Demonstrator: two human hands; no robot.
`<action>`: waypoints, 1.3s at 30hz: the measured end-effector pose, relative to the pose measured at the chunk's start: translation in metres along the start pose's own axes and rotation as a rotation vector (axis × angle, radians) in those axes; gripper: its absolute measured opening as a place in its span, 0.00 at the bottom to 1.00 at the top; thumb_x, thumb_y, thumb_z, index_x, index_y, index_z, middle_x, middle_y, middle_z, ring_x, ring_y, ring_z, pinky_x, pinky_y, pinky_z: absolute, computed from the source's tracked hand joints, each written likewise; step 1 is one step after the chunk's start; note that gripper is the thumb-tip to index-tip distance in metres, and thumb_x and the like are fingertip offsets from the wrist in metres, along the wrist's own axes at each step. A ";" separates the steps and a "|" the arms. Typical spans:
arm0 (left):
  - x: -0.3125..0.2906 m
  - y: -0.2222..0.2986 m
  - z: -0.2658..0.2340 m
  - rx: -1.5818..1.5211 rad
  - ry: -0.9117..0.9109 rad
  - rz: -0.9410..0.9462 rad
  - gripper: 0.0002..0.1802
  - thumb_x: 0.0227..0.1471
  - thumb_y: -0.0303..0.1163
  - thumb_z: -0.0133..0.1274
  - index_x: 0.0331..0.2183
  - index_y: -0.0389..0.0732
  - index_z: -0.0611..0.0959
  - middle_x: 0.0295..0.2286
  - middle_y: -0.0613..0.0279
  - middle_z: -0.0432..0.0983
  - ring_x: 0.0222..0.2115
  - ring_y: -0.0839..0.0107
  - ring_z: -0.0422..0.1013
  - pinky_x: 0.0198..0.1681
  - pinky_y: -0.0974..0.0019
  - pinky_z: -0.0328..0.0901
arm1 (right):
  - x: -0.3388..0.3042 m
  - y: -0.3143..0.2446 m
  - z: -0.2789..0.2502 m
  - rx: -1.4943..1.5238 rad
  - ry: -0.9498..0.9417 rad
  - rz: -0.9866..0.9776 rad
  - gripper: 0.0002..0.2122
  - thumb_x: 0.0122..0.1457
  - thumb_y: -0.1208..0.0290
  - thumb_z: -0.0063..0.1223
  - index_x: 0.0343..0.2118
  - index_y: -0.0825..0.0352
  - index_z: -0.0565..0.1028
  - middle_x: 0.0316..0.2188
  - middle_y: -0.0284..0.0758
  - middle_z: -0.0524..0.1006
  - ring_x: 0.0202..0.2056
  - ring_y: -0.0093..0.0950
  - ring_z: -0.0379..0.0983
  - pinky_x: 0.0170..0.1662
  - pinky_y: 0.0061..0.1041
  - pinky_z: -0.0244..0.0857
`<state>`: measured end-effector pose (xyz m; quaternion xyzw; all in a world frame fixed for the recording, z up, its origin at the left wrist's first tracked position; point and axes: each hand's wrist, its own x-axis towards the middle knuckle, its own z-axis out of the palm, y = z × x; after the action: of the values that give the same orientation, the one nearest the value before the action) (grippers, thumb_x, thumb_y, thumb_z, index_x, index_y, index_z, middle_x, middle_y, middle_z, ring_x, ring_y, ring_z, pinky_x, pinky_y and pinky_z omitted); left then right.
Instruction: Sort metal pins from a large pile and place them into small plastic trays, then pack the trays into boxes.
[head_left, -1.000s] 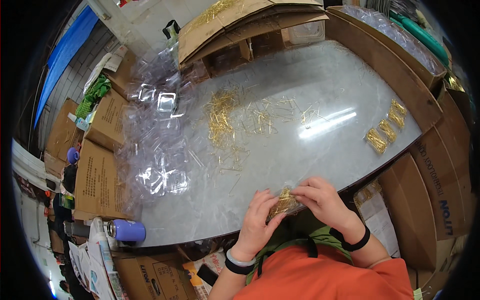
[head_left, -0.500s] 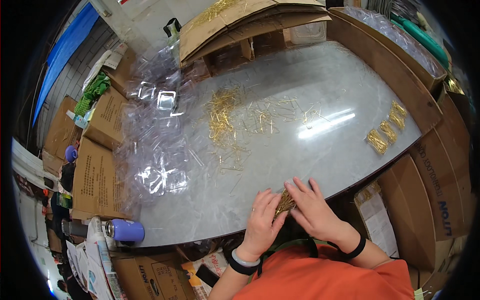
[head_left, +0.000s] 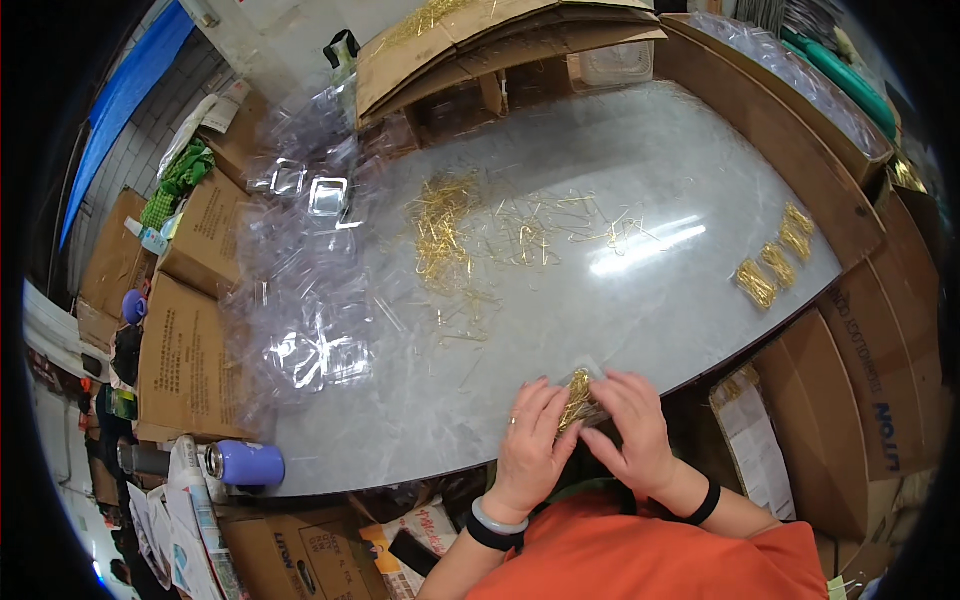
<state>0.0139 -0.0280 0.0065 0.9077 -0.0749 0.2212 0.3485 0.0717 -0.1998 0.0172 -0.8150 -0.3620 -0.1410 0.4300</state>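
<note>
At the near edge of the table, a bundle of gold wire hooks [head_left: 577,396] sits in what looks like a clear plastic case, between my two hands. My left hand [head_left: 532,440] closes on its left side, fingers bent along it and thumb at the near end. Against the right side rests my right hand [head_left: 632,428], fingers curved over and thumb near the bottom. Farther off lies a loose heap of gold hooks [head_left: 445,235], with more scattered to its right. Several filled packs of gold hooks [head_left: 755,283] stand in a row at the right edge.
Clear plastic cases [head_left: 310,290] pile up along the table's left side. A purple bottle [head_left: 250,463] lies at the near left corner. A cardboard shelf [head_left: 500,60] stands at the back. Cardboard boxes [head_left: 195,350] flank the left, and a cardboard wall [head_left: 790,150] borders the right.
The bundle has tipped so its gold hooks and clear plastic show more. My right hand's fingers have drawn in and bent around its side; my left hand stays close to its place.
</note>
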 end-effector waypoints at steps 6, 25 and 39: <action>0.002 0.000 -0.003 0.025 -0.040 0.045 0.18 0.54 0.26 0.60 0.47 0.33 0.81 0.48 0.49 0.73 0.54 0.45 0.67 0.60 0.43 0.62 | 0.014 0.013 0.012 -0.043 -0.077 0.098 0.21 0.58 0.71 0.58 0.55 0.68 0.73 0.58 0.43 0.72 0.61 0.44 0.65 0.63 0.47 0.56; -0.013 -0.016 -0.022 -1.057 0.021 -0.328 0.41 0.68 0.57 0.35 0.66 0.33 0.54 0.64 0.46 0.56 0.68 0.58 0.50 0.71 0.54 0.43 | 0.021 -0.001 0.011 -0.188 -0.300 -0.184 0.30 0.54 0.57 0.65 0.57 0.66 0.71 0.61 0.43 0.67 0.64 0.51 0.58 0.63 0.47 0.60; -0.035 -0.016 -0.028 -0.149 0.063 -0.104 0.35 0.69 0.46 0.41 0.64 0.27 0.61 0.60 0.36 0.62 0.64 0.37 0.55 0.66 0.47 0.53 | 0.021 -0.013 0.024 -0.138 -0.257 -0.162 0.28 0.57 0.57 0.63 0.56 0.69 0.71 0.62 0.48 0.65 0.64 0.48 0.60 0.67 0.52 0.51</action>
<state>-0.0225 0.0020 -0.0011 0.8746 -0.0332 0.2250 0.4282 0.0753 -0.1658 0.0224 -0.8221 -0.4680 -0.0944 0.3103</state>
